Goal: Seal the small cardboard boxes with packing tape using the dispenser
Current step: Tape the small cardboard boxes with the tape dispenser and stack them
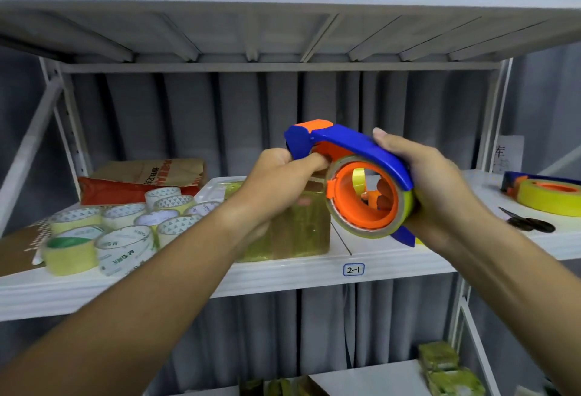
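Two tiers of white shelf (393, 262) ahead, cardboard box (292, 232) parked mid-shelf, already glossy with tape. Held up just near of it, blue-and-orange dispenser (355, 182). Right hand (434, 188) wrapped round the dispenser's roll end; left hand (276, 175) clenched at the cutter end, seemingly pinching the tape's free end. Best bet: draw the end out taut, land it flat on the box, then pull straight.

Head camera faces the shelf (283, 273) (close up).
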Available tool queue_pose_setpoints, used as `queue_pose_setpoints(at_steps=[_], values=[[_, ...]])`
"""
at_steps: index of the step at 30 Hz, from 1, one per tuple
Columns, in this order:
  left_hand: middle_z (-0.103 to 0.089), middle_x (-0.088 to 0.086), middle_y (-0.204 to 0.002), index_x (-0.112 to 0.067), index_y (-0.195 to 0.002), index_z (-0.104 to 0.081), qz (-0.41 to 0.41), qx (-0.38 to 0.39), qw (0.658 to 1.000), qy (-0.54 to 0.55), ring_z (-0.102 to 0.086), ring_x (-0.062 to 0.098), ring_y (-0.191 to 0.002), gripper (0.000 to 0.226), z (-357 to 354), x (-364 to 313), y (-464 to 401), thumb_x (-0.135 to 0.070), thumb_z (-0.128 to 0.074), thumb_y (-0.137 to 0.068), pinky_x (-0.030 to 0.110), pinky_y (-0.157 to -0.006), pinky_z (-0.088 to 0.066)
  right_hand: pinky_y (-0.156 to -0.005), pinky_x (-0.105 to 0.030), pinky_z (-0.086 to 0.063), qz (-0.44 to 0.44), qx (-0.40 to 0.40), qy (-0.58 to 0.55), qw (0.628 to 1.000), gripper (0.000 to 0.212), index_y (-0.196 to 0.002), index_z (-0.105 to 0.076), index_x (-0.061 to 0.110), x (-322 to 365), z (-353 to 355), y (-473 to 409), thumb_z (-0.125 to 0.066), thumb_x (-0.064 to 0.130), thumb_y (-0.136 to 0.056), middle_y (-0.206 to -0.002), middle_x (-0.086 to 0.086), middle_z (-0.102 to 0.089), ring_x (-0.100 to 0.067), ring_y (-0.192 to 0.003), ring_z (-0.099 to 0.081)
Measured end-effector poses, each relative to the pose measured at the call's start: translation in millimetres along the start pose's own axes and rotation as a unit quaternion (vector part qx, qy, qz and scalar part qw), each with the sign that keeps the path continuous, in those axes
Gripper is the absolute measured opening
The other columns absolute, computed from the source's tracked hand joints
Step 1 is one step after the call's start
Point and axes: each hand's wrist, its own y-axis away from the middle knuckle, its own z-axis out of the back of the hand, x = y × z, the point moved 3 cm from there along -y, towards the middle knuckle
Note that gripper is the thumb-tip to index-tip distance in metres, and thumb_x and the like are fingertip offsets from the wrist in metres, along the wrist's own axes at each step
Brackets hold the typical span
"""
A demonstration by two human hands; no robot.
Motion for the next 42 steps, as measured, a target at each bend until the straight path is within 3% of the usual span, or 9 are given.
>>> queue_pose_setpoints(at_steps=[4, 7, 13, 16, 21, 32, 34, 38, 42], values=[[-0.077, -0.003, -0.083, -0.016, -0.097, -0.071, 0.045, 0.001, 0.994, 0.098, -0.076, 0.017, -0.079, 0.013, 5, 5, 4, -0.024, -0.061, -0.094, 0.030, -0.067, -0.060, -0.095, -0.050, -0.053, 0.027, -0.010, 0.013, 0.999, 0.035, -0.090, -0.080, 0.019, -3, -13, 1, -0.077, 0.047, -0.070, -0.097, -0.010, -0.077, -0.030, -0.098, -0.071], [-0.077, 0.002, -0.082, -0.014, -0.095, -0.069, 0.073, -0.004, 0.979, 0.188, -0.077, 0.025, -0.084, 0.012, 8, 7, 6, -0.018, -0.058, -0.095, 0.036, -0.070, -0.062, -0.094, -0.052, -0.053, 0.064, -0.014, 0.011, 0.998, 0.025, -0.079, -0.080, 0.026, -4, -25, 1, -0.076, 0.048, -0.069, -0.090, -0.010, -0.077, -0.026, -0.086, -0.072], [-0.077, 0.005, -0.081, -0.010, -0.092, -0.071, 0.009, -0.053, 0.990, 0.133, -0.077, 0.024, -0.074, 0.022, 23, 0, 3, -0.029, -0.061, -0.098, 0.031, -0.061, -0.060, -0.095, -0.051, -0.051, 0.088, -0.005, -0.008, 0.996, 0.012, -0.076, -0.080, 0.034, 1, -38, -1, -0.075, 0.045, -0.074, -0.084, -0.003, -0.077, -0.018, -0.077, -0.069], [-0.078, 0.008, -0.087, -0.008, -0.098, -0.071, -0.013, -0.080, 0.990, 0.116, -0.077, 0.026, -0.077, 0.022, 27, 0, 3, -0.025, -0.057, -0.099, 0.031, -0.062, -0.061, -0.088, -0.047, -0.052, 0.105, 0.003, 0.009, 0.994, 0.016, -0.071, -0.079, 0.034, 2, -43, 0, -0.072, 0.048, -0.074, -0.079, -0.002, -0.076, -0.019, -0.073, -0.066], [-0.075, 0.005, -0.077, -0.009, -0.091, -0.069, 0.033, -0.064, 0.981, 0.181, -0.076, 0.023, -0.075, 0.015, 31, 5, 1, -0.016, -0.056, -0.096, 0.032, -0.066, -0.061, -0.067, -0.027, -0.058, 0.146, 0.009, 0.015, 0.989, 0.020, -0.066, -0.078, 0.037, 0, -50, -1, -0.067, 0.041, -0.083, -0.072, 0.004, -0.076, -0.008, -0.064, -0.069], [-0.074, 0.004, -0.069, -0.013, -0.087, -0.065, 0.080, -0.039, 0.965, 0.245, -0.075, 0.019, -0.066, 0.013, 38, 15, -7, -0.015, -0.055, -0.096, 0.031, -0.061, -0.060, -0.059, -0.019, -0.055, 0.160, 0.008, 0.049, 0.986, 0.020, -0.069, -0.078, 0.038, -5, -60, -6, -0.064, 0.042, -0.083, -0.072, 0.004, -0.076, -0.006, -0.066, -0.070], [-0.075, 0.003, -0.073, -0.013, -0.090, -0.067, 0.054, -0.032, 0.975, 0.214, -0.075, 0.018, -0.070, 0.013, 39, 16, -10, -0.017, -0.056, -0.096, 0.031, -0.063, -0.060, -0.064, -0.023, -0.058, 0.154, 0.001, 0.033, 0.988, 0.024, -0.066, -0.078, 0.039, -7, -59, -8, -0.065, 0.039, -0.086, -0.072, 0.005, -0.076, -0.006, -0.065, -0.070], [-0.078, 0.004, -0.079, -0.009, -0.101, -0.070, -0.033, -0.061, 0.990, 0.119, -0.076, 0.021, -0.069, 0.016, 47, 19, -12, -0.023, -0.069, -0.093, 0.027, -0.056, -0.058, -0.089, -0.046, -0.053, 0.127, -0.011, -0.016, 0.992, 0.015, -0.074, -0.080, 0.033, -4, -56, -11, -0.072, 0.046, -0.077, -0.076, 0.001, -0.075, -0.015, -0.070, -0.068], [-0.075, 0.006, -0.073, -0.005, -0.096, -0.071, 0.011, -0.075, 0.980, 0.184, -0.074, 0.024, -0.060, 0.014, 52, 25, -14, -0.019, -0.071, -0.092, 0.025, -0.052, -0.056, -0.091, -0.049, -0.052, 0.138, -0.009, -0.009, 0.990, 0.019, -0.076, -0.080, 0.031, -3, -57, -11, -0.071, 0.047, -0.077, -0.078, -0.001, -0.075, -0.017, -0.072, -0.069]])
